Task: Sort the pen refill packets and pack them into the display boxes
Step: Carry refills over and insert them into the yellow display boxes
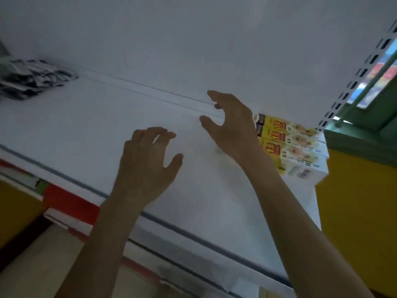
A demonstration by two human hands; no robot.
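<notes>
Up over a white shelf (86, 130), a person's two bare hands hovered with nothing in them. The left hand (148, 160) hung with fingers loosely curled and thumb spread, above the middle of the shelf. The right hand (232, 123) was farther back, fingers and thumb splayed wide, just beside a stack of yellow-and-white display boxes (294, 145) at the shelf's right end. Whether either hand touched the shelf could not be told. A loose pile of refill packets (32, 78) lay at the far left of the shelf against the white back panel (193, 39), well apart from both hands. A slotted upright (354, 82) rose behind the boxes.
</notes>
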